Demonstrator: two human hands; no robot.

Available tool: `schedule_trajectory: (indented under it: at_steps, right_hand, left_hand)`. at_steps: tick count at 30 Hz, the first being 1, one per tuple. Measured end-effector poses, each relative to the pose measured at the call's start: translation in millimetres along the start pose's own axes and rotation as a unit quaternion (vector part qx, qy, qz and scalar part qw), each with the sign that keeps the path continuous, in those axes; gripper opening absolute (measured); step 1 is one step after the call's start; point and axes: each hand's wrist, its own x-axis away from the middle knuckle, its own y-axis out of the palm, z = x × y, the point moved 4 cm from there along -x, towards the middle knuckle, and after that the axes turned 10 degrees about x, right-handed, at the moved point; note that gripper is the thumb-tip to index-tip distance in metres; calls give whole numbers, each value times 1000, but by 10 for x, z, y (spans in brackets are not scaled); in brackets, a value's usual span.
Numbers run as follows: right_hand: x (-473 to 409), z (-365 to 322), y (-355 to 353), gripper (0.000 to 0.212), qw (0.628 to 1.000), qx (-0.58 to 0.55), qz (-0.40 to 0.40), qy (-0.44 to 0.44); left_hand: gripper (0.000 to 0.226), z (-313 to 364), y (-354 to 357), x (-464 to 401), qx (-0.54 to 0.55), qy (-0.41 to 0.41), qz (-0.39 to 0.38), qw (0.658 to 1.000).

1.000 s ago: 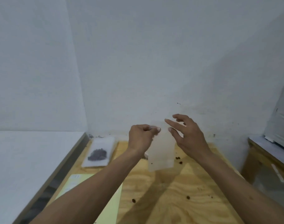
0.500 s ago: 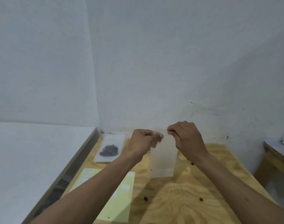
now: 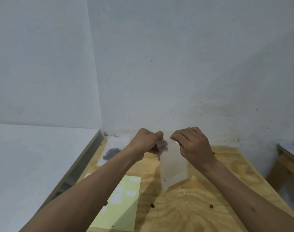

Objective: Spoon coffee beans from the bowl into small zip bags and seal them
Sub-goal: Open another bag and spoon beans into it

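The plywood table (image 3: 201,206) is cut off at the bottom and right edges, and no bowl or spoon is in view. The forearms cover part of the yellow label sheet (image 3: 121,210). At the far left corner of the table lies a filled zip bag (image 3: 112,152); its dark beans look blurred, so its seal is hard to judge.

Both hands are raised over the table, near each other but not touching. The left hand (image 3: 145,144) and the right hand (image 3: 191,144) have curled fingers, and each pinches one top corner of a translucent zip bag (image 3: 174,166). This bag hangs down between them, empty in its lower part. A blurred dark patch beside the left fingers cannot be identified. A few loose coffee beans (image 3: 152,205) lie scattered on the wood.
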Motion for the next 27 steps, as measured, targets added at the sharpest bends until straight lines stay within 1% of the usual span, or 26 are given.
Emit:
schedule_trajectory:
  at_steps: [3, 6, 9, 12, 13, 15, 17, 19, 21, 22, 24, 27]
  right_hand:
    - [14, -72, 30, 27, 1000, -17, -17, 0]
    - [13, -122, 122, 24, 996, -61, -69, -19]
    - [-38, -87, 170, 24, 991, -95, -97, -6]
    - [-97, -84, 147, 19, 990, -99, -97, -5]
    - [-108, -78, 134, 20, 991, -98, -93, -5]
    - [-92, -57, 105, 22, 992, -90, -85, -7]
    - [-46, -26, 76, 22, 993, -79, -84, -9]
    - [-20, 12, 38, 21, 994, -69, -83, -7]
    - [-31, 37, 23, 24, 995, -65, -78, -6]
    - [-38, 35, 28, 26, 995, -66, -77, -8]
    - [-28, -15, 57, 29, 994, -74, -84, -18]
    - [8, -103, 114, 33, 991, -93, -98, -18]
  left_hand:
    - [32, -31, -33, -42, -17, 20, 57, 998]
    - [37, -75, -60, -105, -68, 61, 119, 989]
    - [36, -38, -25, -58, -111, 96, 142, 979]
    - [44, 1, 16, -45, -107, 107, 168, 974]
    - [44, -7, 27, -61, -98, 99, 168, 976]
    - [36, -18, 26, -110, -84, 73, 152, 982]
    - [24, 3, 8, -117, -39, 25, 80, 996]
    - [21, 57, -11, -83, 9, -14, -3, 1000]
    - [18, 104, -34, -62, 1, -29, -42, 999]
    - [16, 119, -55, -72, -22, -27, -41, 999]
    - [17, 136, -91, -108, -84, 0, -12, 996]
    - [14, 137, -46, -97, -217, 62, 51, 973]
